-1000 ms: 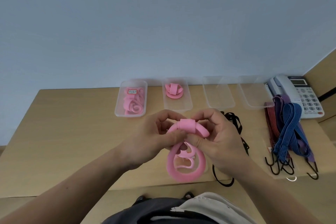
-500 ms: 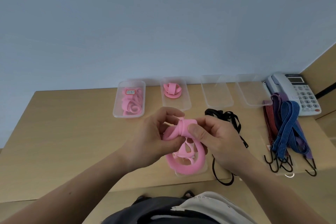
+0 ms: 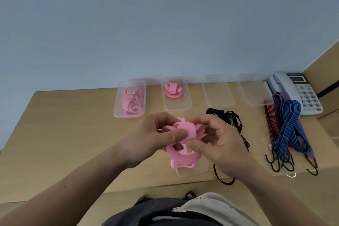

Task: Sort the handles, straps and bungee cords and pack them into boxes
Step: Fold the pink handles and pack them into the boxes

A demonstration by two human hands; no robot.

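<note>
Bungee cords (image 3: 289, 124) lie heaped just in front of the telephone (image 3: 300, 93), and left of them a black cord (image 3: 229, 117) tangle is partly hidden by the right hand (image 3: 220, 143). That hand and the left hand (image 3: 156, 139) each pinch a looped pink strap (image 3: 185, 130) between thumb and fingers, left of the telephone. Leftward from the telephone along the wall stand a first box (image 3: 253, 93), a second box (image 3: 218, 95), a third box (image 3: 183, 106) holding one rolled pink piece (image 3: 173, 90), and a last box (image 3: 117, 108) of pink coils (image 3: 132, 104).

I see a grey desk phone (image 3: 297, 93) on the wooden table's (image 3: 64, 134) far right corner, blue wall (image 3: 165, 24) behind.
</note>
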